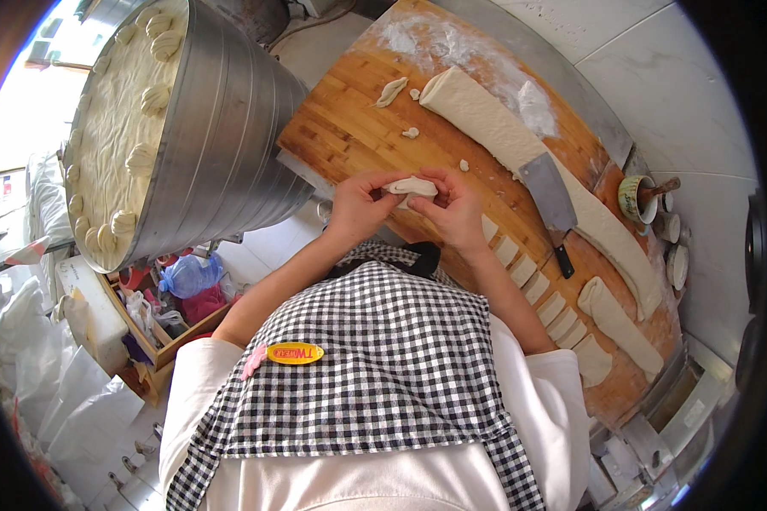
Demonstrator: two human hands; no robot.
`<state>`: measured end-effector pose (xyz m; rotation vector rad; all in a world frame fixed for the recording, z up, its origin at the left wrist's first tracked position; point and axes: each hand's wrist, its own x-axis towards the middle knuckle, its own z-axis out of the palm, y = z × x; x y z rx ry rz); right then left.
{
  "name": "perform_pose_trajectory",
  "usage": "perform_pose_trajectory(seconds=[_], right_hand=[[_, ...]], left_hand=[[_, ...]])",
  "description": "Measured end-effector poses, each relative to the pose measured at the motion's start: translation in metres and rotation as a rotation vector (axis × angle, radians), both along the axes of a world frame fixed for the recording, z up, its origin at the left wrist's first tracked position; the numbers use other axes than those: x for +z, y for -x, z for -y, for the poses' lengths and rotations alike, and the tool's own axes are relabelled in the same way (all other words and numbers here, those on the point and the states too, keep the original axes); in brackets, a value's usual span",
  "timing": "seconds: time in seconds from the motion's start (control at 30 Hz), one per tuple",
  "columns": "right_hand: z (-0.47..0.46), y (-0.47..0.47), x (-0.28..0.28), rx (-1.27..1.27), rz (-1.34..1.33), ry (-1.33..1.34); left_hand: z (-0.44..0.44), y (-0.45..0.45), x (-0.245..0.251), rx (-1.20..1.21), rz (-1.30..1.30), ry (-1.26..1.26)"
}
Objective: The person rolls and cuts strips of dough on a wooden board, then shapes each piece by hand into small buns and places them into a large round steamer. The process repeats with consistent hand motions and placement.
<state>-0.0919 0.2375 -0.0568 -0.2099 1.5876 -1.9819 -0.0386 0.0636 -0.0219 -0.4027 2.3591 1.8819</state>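
Observation:
Between my two hands I hold a small folded piece of dough [413, 186], just over the near edge of the wooden board [345, 121]. My left hand [364, 204] grips its left end with thumb and fingers. At its right end, my right hand [450, 204] pinches it the same way. Several cut dough strips [523, 271] lie in a row beside my right forearm. Past them, a cleaver [550, 195] with a black handle rests partly against a long thick roll of dough [486, 118]. A shorter dough slab [620, 326] lies at the right.
A large metal steamer [230, 134] stands at the left, its cloth-lined top [112, 140] ringed with twisted dough pieces [142, 160]. White flour [537, 108] covers the board's far side. A cup with a brush [636, 198] sits by the tiled wall. Below the steamer is a wooden drawer [166, 351].

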Motion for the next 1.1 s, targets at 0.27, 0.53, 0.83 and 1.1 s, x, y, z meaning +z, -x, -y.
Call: perform_pose_trajectory(seconds=[0.27,0.53,0.83,1.1], right_hand=[[0.020,-0.008,0.007,-0.098,0.088,-0.119],[0.014,-0.010,0.014,0.065,-0.181,-0.120],[-0.016,0.037,-0.059,-0.087,-0.299,-0.880],[0.063,0.091,-0.138,-0.121,-0.829,-0.772]], left_hand=[[0.008,0.008,0.004,0.229,0.346,-0.537],[0.035,-0.009,0.006,-0.079,0.158,-0.132],[0.070,-0.047,-0.010,0.097,0.319,-0.251],[0.079,-0.052,-0.012,0.338,0.229,-0.443]])
